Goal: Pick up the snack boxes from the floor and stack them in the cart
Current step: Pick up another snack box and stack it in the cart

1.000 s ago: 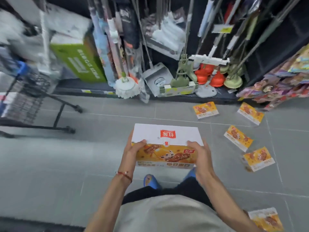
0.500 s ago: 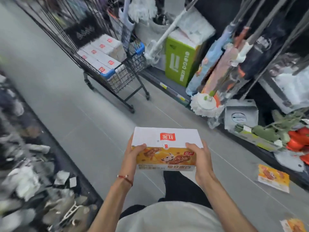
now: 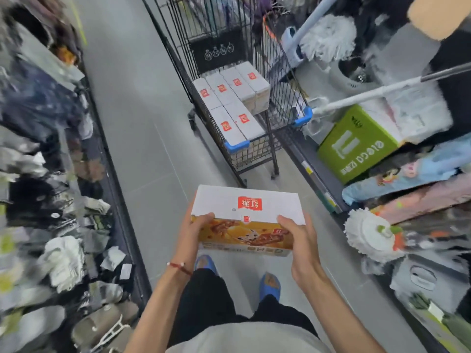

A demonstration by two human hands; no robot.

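The box (image 3: pixel 254 207) is cardboard, its white top matt and its printed orange front faintly glossy. The cart (image 3: pixel 257 154) is dark metal wire with blue plastic corners (image 3: pixel 237 145). The floor (image 3: pixel 142 123) is smooth grey tile with a dull sheen. The mop head (image 3: pixel 367 233) is white stringy cloth.

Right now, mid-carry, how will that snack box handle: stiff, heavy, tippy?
Probably stiff: the snack box shows flat faces and straight edges though the left hand and right hand grip only its ends. Likely light for its size, since it sits level in that end grip. It should stack without tipping; the boxes in the cart lie flat in rows.
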